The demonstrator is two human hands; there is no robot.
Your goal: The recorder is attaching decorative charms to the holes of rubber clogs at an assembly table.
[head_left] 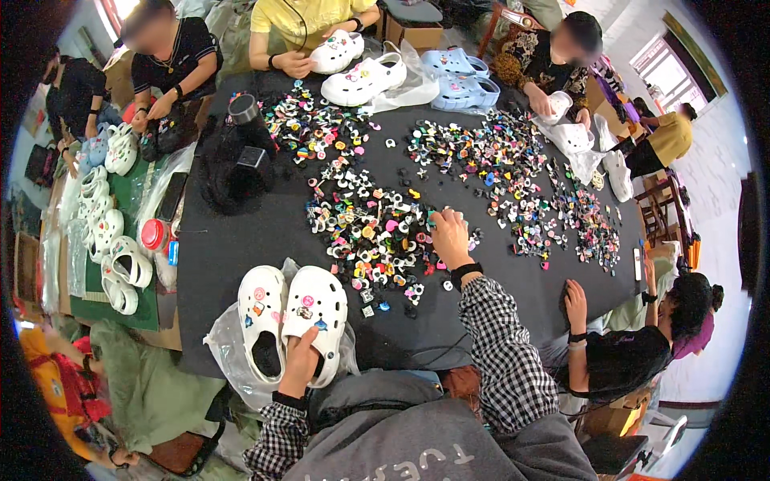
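Note:
A pair of white clogs with holes in their tops lies near the front edge of the black table, partly on clear plastic. My left hand (pixel 301 357) grips the right-hand white clog (pixel 316 309) at its foot opening. Several small coloured charms sit on the toes of that clog and of the left-hand clog (pixel 262 301). Over the right side of a heap of shoe charms (pixel 369 232), my right hand (pixel 451 238) reaches down with bent fingers. Something small and green shows at its fingertips, too small to name.
More charm heaps (pixel 489 160) spread across the black table (pixel 233 248). Co-workers sit around it with white clogs (pixel 365 78) and blue clogs (pixel 461 90). A dark cylindrical device (pixel 243 109) stands at the far left. On the side table are a red-lidded jar (pixel 154 235) and more clogs (pixel 105 232).

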